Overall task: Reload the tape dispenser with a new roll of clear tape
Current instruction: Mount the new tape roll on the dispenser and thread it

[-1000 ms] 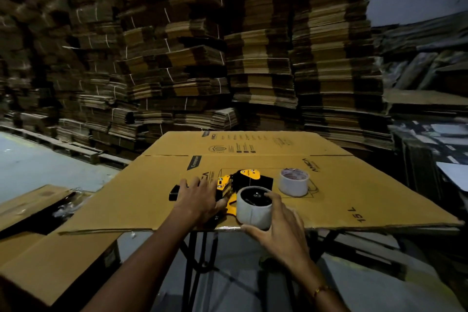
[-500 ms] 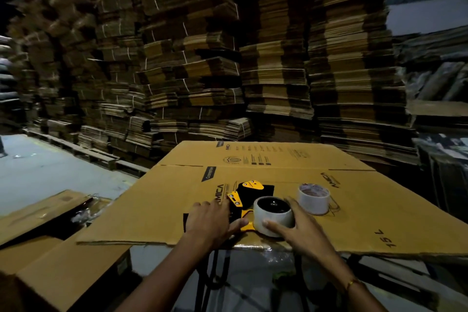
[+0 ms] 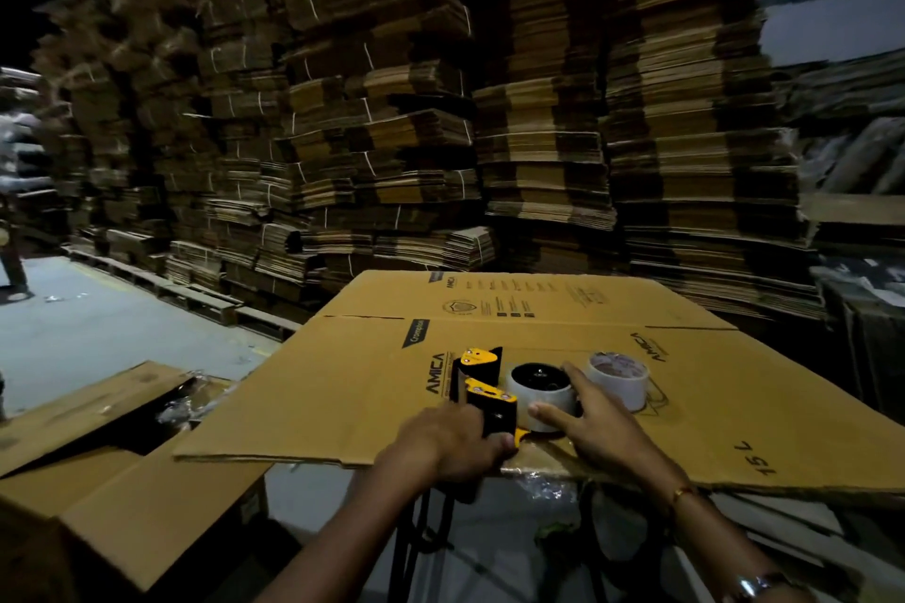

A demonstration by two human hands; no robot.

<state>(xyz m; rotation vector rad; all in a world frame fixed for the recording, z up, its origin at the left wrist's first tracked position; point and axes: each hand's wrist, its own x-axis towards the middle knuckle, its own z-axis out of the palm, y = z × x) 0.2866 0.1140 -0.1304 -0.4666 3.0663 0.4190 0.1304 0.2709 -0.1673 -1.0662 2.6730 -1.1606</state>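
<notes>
Behind everything, stacked flat cartons (image 3: 382, 122), wall-high. In front, a counter covered by a flattened cardboard sheet (image 3: 343, 382), printed side up. On that sheet, near its front edge, lay the yellow-and-black tape dispenser (image 3: 482, 382), long axis running from the near edge away toward the stacks, handle end nearest the body. Seated on its hub, just right of the yellow frame, the mounted roll (image 3: 541, 394), core opening facing up. Just beyond and to the right, apart from the dispenser, stood a second roll (image 3: 618, 377) on end. Gripped the handle end with the left hand (image 3: 448, 443), curled around it. Cupped the mounted roll with the right hand (image 3: 595, 426), fingers (image 3: 575, 377) spread apart over its far side, thumb on its near side. Nearer the roll: the right hand. Probably pressing it onto the hub or drawing it off; which one, cannot tell.
</notes>
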